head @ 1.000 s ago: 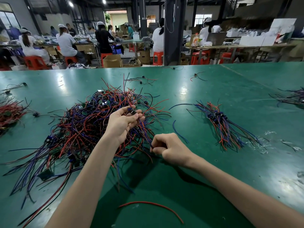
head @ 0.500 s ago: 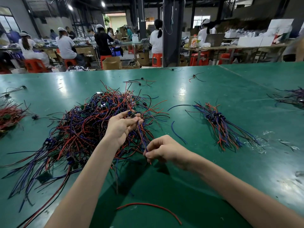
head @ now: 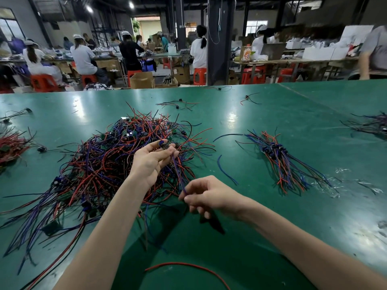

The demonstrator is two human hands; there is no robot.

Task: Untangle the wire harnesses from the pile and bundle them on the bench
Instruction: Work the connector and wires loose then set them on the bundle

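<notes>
from the head camera: a wide green-topped bench [head: 272, 237] fills the lower part of the view. on it, left of the middle, lies a big tangled pile of red, blue and black wire harnesses [head: 100, 164], with small dark connectors and green boards mixed in.

the left hand [head: 154, 159] is raised palm-up over the near right part of that pile. its thumb and fingertips pinch the dark connector end of a thin purple-blue wire harness [head: 178, 174]. the strands run taut toward the person, down to the right hand [head: 206, 195]. that hand hovers over the pile's near edge and pinches them between thumb and forefinger, the other fingers loosely curled.

well to the right, apart from the pile, lies a sorted bundle of red and blue wires [head: 280, 162]. its dark connectors are gathered near the far end and its wires fan toward the near side. a short loose blue wire [head: 225, 170] lies between pile and bundle. crumpled clear plastic scraps [head: 326, 185] sit just beside the bundle on its right. a curved loose red wire [head: 188, 266] lies near the front edge, between the two forearms.

a heap of red wires [head: 10, 145] shows at the left edge, a dark purple heap [head: 370, 123] at the far right. a few stray thin harnesses [head: 178, 104] lie toward the far side. beyond the bench, people sit on orange stools [head: 41, 82] at other tables.
</notes>
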